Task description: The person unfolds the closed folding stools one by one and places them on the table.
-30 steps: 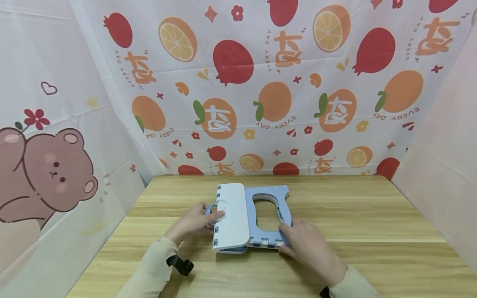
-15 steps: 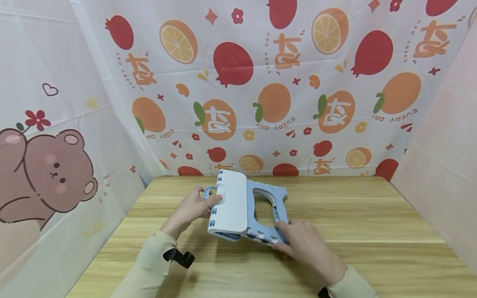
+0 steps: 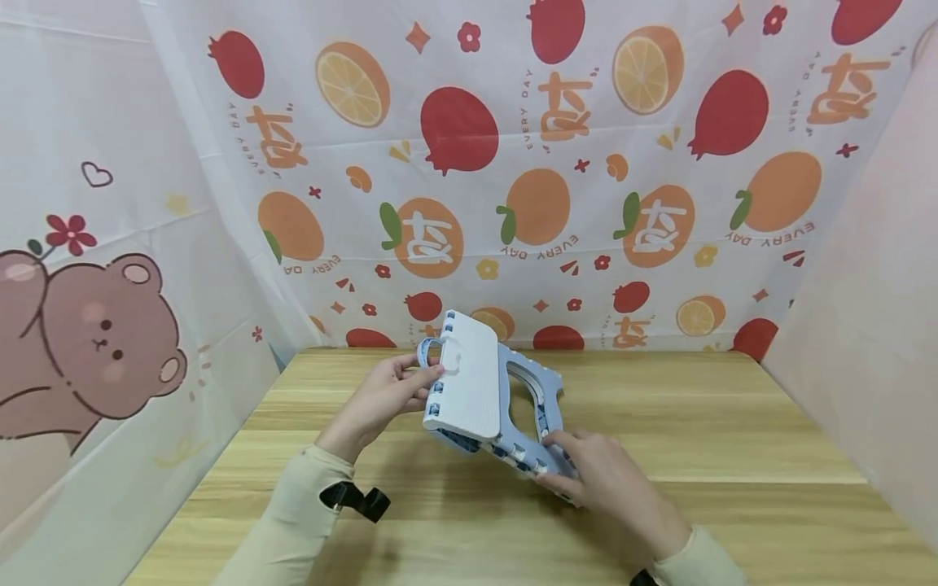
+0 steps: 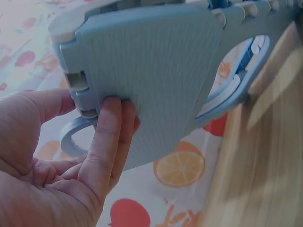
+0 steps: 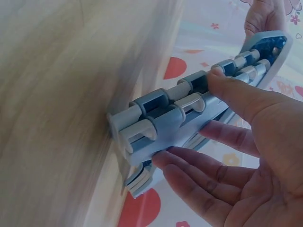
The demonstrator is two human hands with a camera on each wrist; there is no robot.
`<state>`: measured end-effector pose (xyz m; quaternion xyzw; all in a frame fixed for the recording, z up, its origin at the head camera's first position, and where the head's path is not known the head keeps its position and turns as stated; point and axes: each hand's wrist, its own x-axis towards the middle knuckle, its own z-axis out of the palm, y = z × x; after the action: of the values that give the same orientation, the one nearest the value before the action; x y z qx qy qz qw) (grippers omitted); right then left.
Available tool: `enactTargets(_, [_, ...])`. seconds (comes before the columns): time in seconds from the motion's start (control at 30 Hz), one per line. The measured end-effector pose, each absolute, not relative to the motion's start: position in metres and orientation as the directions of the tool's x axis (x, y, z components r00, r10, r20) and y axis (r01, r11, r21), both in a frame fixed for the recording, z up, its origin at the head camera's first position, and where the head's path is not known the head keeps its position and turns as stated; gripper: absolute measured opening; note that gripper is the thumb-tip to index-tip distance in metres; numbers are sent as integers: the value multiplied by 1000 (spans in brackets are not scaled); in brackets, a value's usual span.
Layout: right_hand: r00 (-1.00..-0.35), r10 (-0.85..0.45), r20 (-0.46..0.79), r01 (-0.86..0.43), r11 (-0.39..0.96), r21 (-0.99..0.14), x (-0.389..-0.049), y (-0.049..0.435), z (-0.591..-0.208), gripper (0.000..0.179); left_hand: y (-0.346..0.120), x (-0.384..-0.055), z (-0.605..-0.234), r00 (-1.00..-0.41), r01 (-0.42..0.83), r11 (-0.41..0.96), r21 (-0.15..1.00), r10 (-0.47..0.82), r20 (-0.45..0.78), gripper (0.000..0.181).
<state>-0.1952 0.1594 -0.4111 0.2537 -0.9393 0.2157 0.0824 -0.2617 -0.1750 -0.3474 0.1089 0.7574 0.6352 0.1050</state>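
A folding step stool, white on top with pale blue legs, is held tilted over the table, its white seat panel [image 3: 472,378] raised at the left. My left hand [image 3: 377,399] pinches the seat's left edge beside a small loop handle [image 3: 427,352], thumb on top. In the left wrist view two fingers press the blue underside [image 4: 156,80]. My right hand [image 3: 608,480] grips the lower right end of the blue leg frame [image 3: 551,407], which has an oval opening. In the right wrist view its thumb rests on the hinged edge [image 5: 168,106], fingers on the frame's other side.
A wooden table [image 3: 703,439] lies beneath, and the stool's lower right end is close to its surface. Behind it hangs a white curtain [image 3: 469,195] printed with fruit. A bear-print sheet [image 3: 110,342] stands at the left.
My left hand has lifted the seat's left side up and away from the table, so the stool now slopes down to the right. My right hand stays on the leg frame.
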Motion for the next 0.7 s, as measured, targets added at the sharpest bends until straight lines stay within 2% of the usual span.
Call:
enactTargets(0.23, [-863,-442,245,-504,715,-485,-195,160,-414,46,-166,-253,-335,-952,85,109,990,303,48,47])
enactTargets(0.47, [-845,-478,239,-525,656,-542,-197,153,-415,43,-154,-242,-322,-952,125,92,988,291,93,54])
enactTargets(0.7, [-842,-480,247,-524,614,-591,-202,146,-419,37,-137,-238,-315,-940,151,9,989,312,141,48])
